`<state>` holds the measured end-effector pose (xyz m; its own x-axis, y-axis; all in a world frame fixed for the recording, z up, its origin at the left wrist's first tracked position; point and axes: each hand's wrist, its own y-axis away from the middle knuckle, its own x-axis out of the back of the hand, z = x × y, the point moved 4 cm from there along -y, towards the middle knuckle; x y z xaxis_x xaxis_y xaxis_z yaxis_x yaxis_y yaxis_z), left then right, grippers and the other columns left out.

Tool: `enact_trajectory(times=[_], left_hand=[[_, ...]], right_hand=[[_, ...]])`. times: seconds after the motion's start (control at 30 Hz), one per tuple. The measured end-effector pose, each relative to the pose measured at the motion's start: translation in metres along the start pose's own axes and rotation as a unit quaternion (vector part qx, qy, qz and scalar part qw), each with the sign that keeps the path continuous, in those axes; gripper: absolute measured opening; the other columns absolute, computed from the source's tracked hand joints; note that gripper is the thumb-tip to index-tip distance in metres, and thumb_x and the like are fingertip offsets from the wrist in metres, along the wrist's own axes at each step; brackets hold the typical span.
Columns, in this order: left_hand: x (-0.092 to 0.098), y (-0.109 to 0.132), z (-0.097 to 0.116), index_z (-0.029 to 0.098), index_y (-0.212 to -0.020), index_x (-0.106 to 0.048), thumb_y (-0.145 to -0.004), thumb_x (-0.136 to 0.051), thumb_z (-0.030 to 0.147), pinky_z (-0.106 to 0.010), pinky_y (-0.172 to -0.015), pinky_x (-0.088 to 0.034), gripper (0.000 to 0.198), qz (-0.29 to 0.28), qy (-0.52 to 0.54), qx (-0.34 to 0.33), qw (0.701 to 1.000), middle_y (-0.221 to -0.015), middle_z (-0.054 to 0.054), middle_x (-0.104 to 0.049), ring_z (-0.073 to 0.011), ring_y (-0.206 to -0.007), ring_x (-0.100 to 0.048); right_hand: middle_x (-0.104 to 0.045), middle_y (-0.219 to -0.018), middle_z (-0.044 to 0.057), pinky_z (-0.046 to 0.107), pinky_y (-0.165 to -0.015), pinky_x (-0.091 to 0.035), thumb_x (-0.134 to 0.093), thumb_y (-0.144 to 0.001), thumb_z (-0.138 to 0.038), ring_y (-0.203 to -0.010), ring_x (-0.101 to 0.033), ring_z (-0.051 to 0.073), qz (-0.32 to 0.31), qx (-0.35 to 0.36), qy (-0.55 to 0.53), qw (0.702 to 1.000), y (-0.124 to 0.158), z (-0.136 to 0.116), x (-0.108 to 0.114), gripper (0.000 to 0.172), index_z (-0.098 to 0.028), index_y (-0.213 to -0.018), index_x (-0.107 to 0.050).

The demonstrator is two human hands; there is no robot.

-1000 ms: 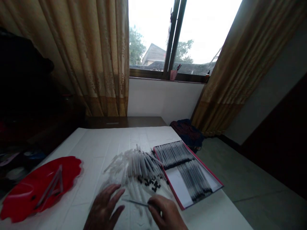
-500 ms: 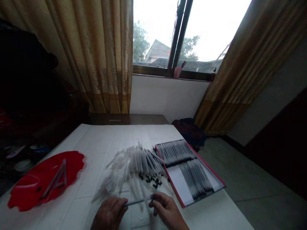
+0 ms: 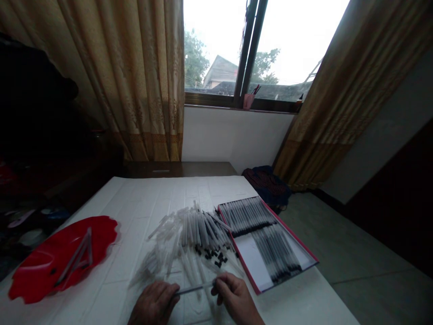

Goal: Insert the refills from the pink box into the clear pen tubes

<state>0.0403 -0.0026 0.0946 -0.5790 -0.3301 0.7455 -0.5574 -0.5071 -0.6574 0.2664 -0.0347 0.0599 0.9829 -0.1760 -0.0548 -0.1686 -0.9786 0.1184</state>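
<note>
Between my two hands, near the table's front edge, a thin pen [image 3: 194, 289] is held level. My left hand [image 3: 154, 301] is closed around its left end, and my right hand [image 3: 234, 295] pinches its right end. The fingers hide both tips. Just beyond lies a loose pile of clear pen barrels [image 3: 196, 228], with small black caps [image 3: 216, 256] scattered at its near side. Right of the pile, an open red-edged box [image 3: 248, 264] holds two rows of pens with dark ends [image 3: 275, 253]; part of its white bottom shows.
A red scalloped plate [image 3: 37, 275] with a few clear barrels lies on the left of the white table [image 3: 111, 194]. A dark cloth bundle [image 3: 265, 183] rests on the floor past the right corner. A pink cup [image 3: 248, 101] with pens stands on the windowsill.
My view has shifted very slightly. Both hands keep hold of the pen in almost the same place; the pile, box and plate look unchanged.
</note>
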Motion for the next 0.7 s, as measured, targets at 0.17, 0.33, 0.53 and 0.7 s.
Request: enact_trajectory(times=[0.17,0.33,0.53,0.7], left_hand=[[-0.002,0.002,-0.001,0.025,-0.099,-0.059,-0.098,-0.040,0.035,-0.025,-0.069,-0.053,0.022,-0.002,0.011,-0.001,1.000,-0.076,0.000,-0.069,-0.0146,-0.069,-0.067],[-0.002,0.001,0.002,0.025,-0.095,-0.058,-0.097,-0.040,0.031,-0.028,-0.070,-0.053,0.019,-0.023,0.009,-0.012,1.000,-0.075,0.000,-0.067,-0.0157,-0.069,-0.066],[-0.001,0.001,0.003,0.026,-0.088,-0.058,-0.096,-0.042,0.028,-0.028,-0.070,-0.052,0.018,-0.066,0.048,-0.011,0.997,-0.070,0.001,-0.064,-0.0150,-0.066,-0.063],[-0.003,0.004,0.000,0.026,-0.088,-0.059,-0.095,-0.042,0.029,-0.028,-0.068,-0.051,0.019,-0.072,0.055,0.004,0.996,-0.071,0.000,-0.064,-0.0156,-0.067,-0.063]], right_hand=[[-0.069,-0.060,0.004,0.024,-0.051,-0.045,-0.069,-0.072,-0.059,-0.051,-0.058,0.014,0.000,0.005,-0.014,1.000,0.002,0.000,0.001,0.043,-0.016,-0.066,-0.067],[-0.069,-0.063,0.004,0.025,-0.054,-0.047,-0.069,-0.074,-0.056,-0.054,-0.060,0.015,-0.003,0.026,-0.032,0.999,0.004,0.006,0.002,0.040,-0.016,-0.073,-0.070],[-0.072,-0.074,0.005,0.028,-0.064,-0.050,-0.072,-0.073,-0.053,-0.065,-0.065,0.018,-0.001,0.045,-0.045,0.998,0.005,0.014,0.006,0.036,-0.019,-0.086,-0.073],[-0.070,-0.069,0.004,0.026,-0.060,-0.050,-0.075,-0.069,-0.052,-0.062,-0.064,0.018,0.019,0.055,-0.040,0.997,0.005,0.014,0.006,0.035,-0.020,-0.082,-0.076]])
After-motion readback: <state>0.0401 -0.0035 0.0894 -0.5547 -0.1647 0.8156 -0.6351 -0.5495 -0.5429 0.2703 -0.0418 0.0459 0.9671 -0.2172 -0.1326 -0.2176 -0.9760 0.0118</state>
